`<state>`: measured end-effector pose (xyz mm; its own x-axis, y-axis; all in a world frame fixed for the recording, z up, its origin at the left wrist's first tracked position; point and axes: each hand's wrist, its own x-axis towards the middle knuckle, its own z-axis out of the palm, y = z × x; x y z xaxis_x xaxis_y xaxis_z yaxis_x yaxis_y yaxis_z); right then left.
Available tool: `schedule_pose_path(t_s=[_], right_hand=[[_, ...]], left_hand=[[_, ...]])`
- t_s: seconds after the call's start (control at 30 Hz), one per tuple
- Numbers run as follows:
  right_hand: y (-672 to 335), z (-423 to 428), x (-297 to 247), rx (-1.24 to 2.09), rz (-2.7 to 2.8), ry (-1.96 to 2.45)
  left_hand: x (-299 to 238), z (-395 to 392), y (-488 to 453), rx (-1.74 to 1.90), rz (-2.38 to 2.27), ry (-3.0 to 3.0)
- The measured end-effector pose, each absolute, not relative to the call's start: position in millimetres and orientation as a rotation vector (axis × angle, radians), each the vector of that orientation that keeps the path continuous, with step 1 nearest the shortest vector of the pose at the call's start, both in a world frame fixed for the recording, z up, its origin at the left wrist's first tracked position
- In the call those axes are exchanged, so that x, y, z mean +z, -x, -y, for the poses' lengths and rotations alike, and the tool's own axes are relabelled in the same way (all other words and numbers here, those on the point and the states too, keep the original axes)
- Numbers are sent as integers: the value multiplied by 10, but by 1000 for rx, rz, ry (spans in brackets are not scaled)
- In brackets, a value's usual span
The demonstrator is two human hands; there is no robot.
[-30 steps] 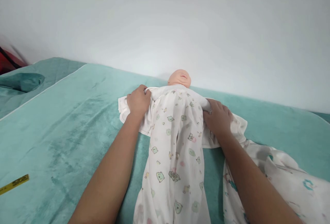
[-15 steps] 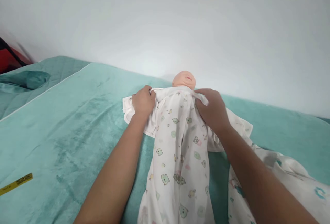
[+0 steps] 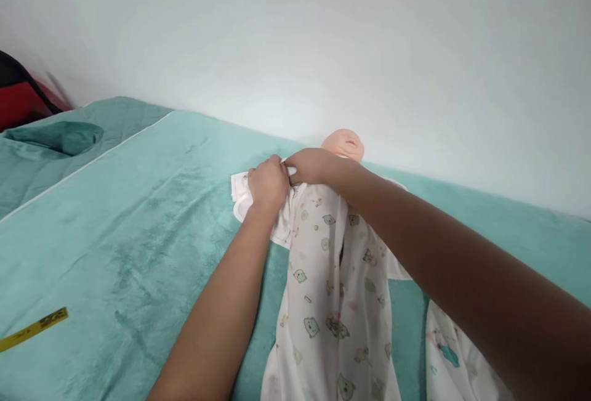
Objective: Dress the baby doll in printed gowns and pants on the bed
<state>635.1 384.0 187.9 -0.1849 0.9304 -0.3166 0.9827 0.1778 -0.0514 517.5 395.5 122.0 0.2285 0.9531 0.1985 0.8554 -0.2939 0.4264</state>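
Note:
A baby doll [image 3: 344,144] lies on its back near the wall, only its head showing. White printed baby pants [image 3: 318,290] with green animal faces lie over its body, the waistband up by the chest. My left hand [image 3: 270,182] is closed on the waistband's left end, beside a white shirt sleeve [image 3: 239,186]. Reaching across under the doll's chin, my right hand [image 3: 307,166] is closed on the same waistband, right against my left hand. My right forearm hides the doll's other side and much of the shirt.
Green plush bedding [image 3: 138,222] spreads under everything, up to a white wall [image 3: 277,50]. Another white printed garment [image 3: 457,352] lies at the lower right. A yellow strip [image 3: 34,329] is at the lower left. Something red and black [image 3: 23,96] stands at the far left.
My right hand has left the right end of the waistband and crossed leftward to meet my left hand. My left hand keeps its grip. The view has shifted slightly left.

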Motion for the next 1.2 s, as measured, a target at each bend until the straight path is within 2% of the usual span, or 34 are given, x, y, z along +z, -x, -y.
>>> schedule_pose_path(t_s=[0.3, 0.53, 0.73, 0.83, 0.93, 1.07, 1.2], right_hand=[[-6706, -3652, 2131, -82, -2225, -1880], [-6939, -3374, 2384, 38, -2167, -2095], [-6726, -3452, 2159, -69, -2275, -2033], [-6648, -3524, 2048, -147, -2369, -1987], [-6631, -3541, 2001, -253, -2432, -2016], [-6682, -3370, 1979, -382, -2471, -2243], [-6872, -2938, 1789, -374, -2476, -2696]], left_hand=[[1207, -3916, -5064, 772, -1739, -2131], [1158, -3857, -4988, 645, -1708, -2144], [1198, -3756, -4948, 952, -1547, -2394], [1186, -3779, -4914, 845, -1375, -2554], [1160, -3820, -4872, 804, -1446, -2498], [1128, -3839, -4834, 794, -1659, -2361], [1107, -3821, -4843, 728, -1741, -2349]])
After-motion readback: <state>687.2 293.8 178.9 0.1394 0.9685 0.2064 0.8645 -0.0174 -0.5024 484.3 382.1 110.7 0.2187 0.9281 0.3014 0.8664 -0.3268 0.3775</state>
